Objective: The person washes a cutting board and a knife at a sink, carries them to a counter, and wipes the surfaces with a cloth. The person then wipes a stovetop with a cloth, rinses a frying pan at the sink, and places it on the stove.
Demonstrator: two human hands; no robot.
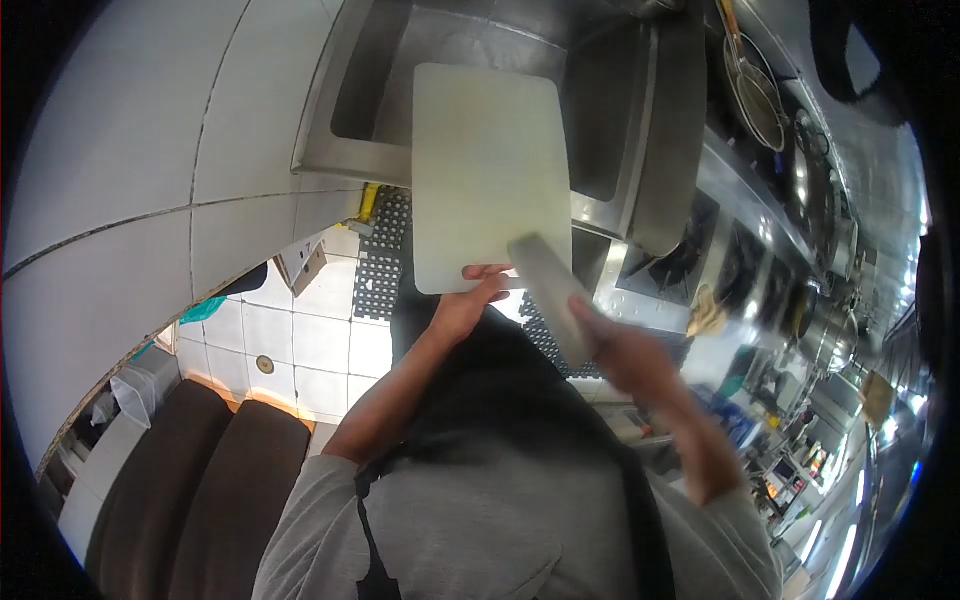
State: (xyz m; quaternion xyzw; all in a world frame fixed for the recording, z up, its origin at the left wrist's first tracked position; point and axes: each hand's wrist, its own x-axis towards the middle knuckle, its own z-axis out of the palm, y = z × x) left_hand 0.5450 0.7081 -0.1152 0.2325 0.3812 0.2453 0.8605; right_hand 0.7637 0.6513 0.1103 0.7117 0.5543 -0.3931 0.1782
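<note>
- Currently, the pale cutting board (490,170) lies across the near rim of the steel sink (352,160), its far part over the basin and its near end reaching out toward the person.
- The left hand (470,300) is at the board's near edge, fingers bent, with the fingertips seen against the board's face; whether this grip is closed on the board or on something else, I cannot tell.
- The right hand (622,345) is blurred, its grip closed around the lower part of a flat grey object (548,295).
- That object slants, its upper end in front of the board's near right corner; blur hides what it is.
- The person wears a black apron (495,400) over a grey shirt (470,520).
- Left of the board, a perforated black mat (380,262) lies on the white tiled floor (325,345).
- Farther right, a strainer (757,105) is near the upper edge of the view, and a tan cloth (707,312) lies well apart from the board.
</note>
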